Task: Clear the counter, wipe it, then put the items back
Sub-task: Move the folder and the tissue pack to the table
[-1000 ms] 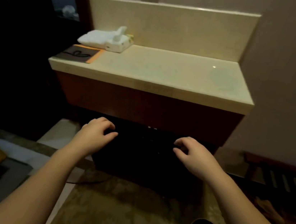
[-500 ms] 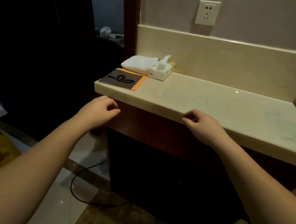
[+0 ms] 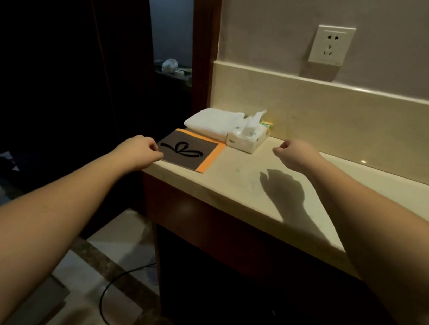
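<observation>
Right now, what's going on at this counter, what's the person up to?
A person is reaching both bare arms toward the beige counter. The left hand is at the near corner of a grey and orange card, apparently about to take it. The right hand hovers loosely curled above the counter, holding nothing, just right of the tissue pack. A folded white towel lies behind the card. All three items are on the counter; clearing has not visibly begun.
</observation>
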